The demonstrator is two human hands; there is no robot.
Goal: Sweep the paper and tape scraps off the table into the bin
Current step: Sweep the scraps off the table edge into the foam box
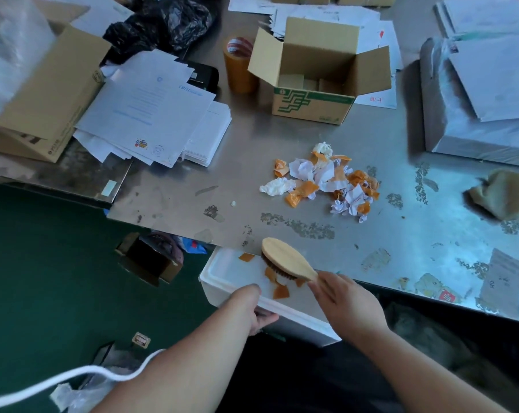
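From the head camera, a loose pile of scraps (322,183) is seen on the grey metal table (371,135), well back from its near edge. The pile is made up of crumpled white paper and torn orange-brown tape, and a small white crumb (233,203) lies apart to its left.

A white foam bin (300,321) is held against the table's near edge, just below it. Several flat orange tape pieces (280,292) are seen inside the bin. The bin's near rim is gripped by the left hand (249,305), with the fingers curled round it.

A wooden brush (285,257) is held by its handle in the right hand (346,304), with the fingers wrapped about it. Its bristles are turned down over the table edge and the bin.

Farther back, an open cardboard box (312,107) is seen, with smaller tan boxes (291,80) inside. A roll of tape (239,70) stands just beside it on the left.
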